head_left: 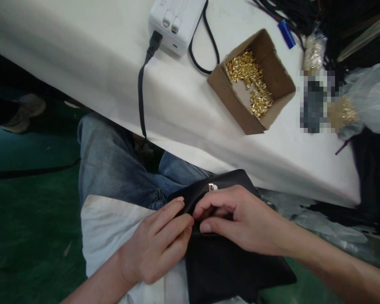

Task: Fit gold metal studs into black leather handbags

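Note:
Across my lap lies a black leather-looking bag [228, 261], with a small shiny metal clasp [211, 187] near its upper edge. My left hand [164, 238] holds the bag's left side, fingers curled at the edge and thumb out of sight. Close beside it, my right hand [231, 215] has its thumb and fingers drawn together on the black material, just below the clasp. Whatever small part may be between the right fingertips is hidden. The fingertips of both hands nearly meet.
On the white-covered table [98, 71] stand an open cardboard box [237, 107] of small gold metal pieces and a white power unit [177, 21] with a black cable [141, 93]. Plastic bags [376, 97] lie at the right. Another person's shoe [25, 112] shows at left.

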### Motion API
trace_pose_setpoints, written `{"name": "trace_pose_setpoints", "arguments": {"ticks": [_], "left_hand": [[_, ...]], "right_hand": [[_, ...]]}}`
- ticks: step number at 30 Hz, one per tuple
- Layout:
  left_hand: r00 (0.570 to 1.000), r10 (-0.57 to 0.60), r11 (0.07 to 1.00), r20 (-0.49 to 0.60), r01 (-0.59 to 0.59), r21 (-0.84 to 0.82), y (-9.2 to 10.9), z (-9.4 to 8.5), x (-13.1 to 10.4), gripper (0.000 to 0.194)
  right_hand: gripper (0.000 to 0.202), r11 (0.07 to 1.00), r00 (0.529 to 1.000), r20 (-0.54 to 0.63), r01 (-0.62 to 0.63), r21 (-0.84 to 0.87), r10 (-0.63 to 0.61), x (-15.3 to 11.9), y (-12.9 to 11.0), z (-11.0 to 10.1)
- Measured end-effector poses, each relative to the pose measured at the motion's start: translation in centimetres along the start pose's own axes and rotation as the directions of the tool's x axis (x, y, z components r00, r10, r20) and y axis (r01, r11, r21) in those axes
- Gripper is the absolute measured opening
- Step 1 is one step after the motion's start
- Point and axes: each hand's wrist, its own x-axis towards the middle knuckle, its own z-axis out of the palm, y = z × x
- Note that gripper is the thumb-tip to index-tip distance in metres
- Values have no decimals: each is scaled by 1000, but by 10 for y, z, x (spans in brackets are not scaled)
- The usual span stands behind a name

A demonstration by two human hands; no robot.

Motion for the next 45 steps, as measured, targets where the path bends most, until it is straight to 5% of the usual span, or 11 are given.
{"name": "trace_pose_setpoints", "arguments": {"ticks": [5,23,30,45], "left_hand": [[1000,-18,999,5,18,-43,-6,3,-9,25],[998,-52,991,28,55,-123,-12,-6,-10,28],[997,-76,990,19,78,-121,-9,-4,-9,25],[997,-25,992,74,34,-124,-2,-8,-4,28]], "right_hand": [[21,964,994,-15,97,-246,-104,7,-7,1],[25,991,970,-210,116,-62,-126,-2,2,27],[22,958,925,-250,282,-53,-286,-9,9,33],[13,994,997,-81,19,107,-11,2,10,23]]}}
